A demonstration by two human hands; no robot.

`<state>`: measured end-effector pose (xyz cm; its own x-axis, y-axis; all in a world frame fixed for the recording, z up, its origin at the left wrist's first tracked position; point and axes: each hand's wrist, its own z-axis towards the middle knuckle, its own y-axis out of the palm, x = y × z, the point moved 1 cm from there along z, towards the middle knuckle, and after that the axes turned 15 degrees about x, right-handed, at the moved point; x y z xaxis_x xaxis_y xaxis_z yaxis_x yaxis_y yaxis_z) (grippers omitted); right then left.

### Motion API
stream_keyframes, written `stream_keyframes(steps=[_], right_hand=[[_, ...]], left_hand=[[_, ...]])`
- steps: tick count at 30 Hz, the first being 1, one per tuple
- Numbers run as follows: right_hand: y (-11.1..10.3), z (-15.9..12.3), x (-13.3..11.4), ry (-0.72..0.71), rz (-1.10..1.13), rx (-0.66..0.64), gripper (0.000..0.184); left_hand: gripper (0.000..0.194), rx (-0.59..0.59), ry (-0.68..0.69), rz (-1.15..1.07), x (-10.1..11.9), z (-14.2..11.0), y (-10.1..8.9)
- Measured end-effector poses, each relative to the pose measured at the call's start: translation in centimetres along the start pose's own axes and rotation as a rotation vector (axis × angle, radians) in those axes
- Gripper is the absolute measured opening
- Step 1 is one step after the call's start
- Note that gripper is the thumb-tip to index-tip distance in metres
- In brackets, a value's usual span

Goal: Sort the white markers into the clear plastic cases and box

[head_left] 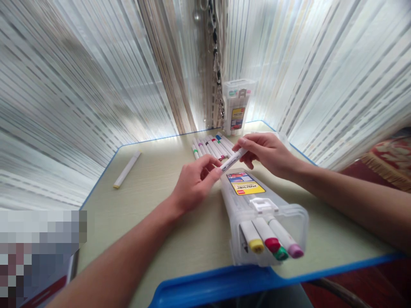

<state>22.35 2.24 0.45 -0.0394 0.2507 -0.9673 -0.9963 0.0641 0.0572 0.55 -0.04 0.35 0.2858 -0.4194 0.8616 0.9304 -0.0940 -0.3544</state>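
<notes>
A white marker (233,160) is held level between my two hands, above the far end of a clear plastic case. My left hand (196,179) pinches its left end, and my right hand (265,153) grips the other end, hiding the tip there. The clear marker case (224,199) lies on its side with a yellow "marker" label up. Several markers show at its near end, with yellow, red, green and purple caps (295,251). Behind my hands, several white markers (205,147) lie side by side in a row, partly covered by my fingers.
A second clear case (236,107) with markers stands upright at the table's back corner. One white marker with yellow ends (127,170) lies alone on the left. The table (144,214) has a blue raised edge; string curtains (96,77) hang behind it.
</notes>
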Motion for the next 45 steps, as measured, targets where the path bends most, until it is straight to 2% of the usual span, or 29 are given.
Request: stream_keyframes(steps=[2, 4, 11, 21, 37, 45], right_hand=[[0.0, -0.1, -0.3, -0.058, -0.024, -0.007, 0.036], [0.1, -0.3, -0.8, -0.117, -0.05, -0.017, 0.037], [0.3, -0.8, -1.0, -0.248, -0.131, -0.017, 0.034], [0.2, -0.9, -0.8, -0.247, -0.128, -0.022, 0.032], [0.2, -0.9, -0.8, -0.261, -0.15, -0.015, 0.032], [0.1, -0.8, -0.9, -0.224, -0.16, -0.03, 0.033]], left_hand=[[0.022, -0.067, 0.102, 0.127, 0.2, -0.3, 0.1], [0.025, -0.097, 0.14, 0.178, 0.2, -0.4, 0.1], [0.025, -0.085, 0.094, 0.154, -0.3, -0.2, 0.2], [0.029, -0.05, 0.061, 0.176, -0.5, -0.1, 0.2], [0.029, -0.045, 0.077, 0.182, -0.5, -0.1, 0.2], [0.029, -0.043, 0.089, 0.205, -0.3, -0.1, 0.1]])
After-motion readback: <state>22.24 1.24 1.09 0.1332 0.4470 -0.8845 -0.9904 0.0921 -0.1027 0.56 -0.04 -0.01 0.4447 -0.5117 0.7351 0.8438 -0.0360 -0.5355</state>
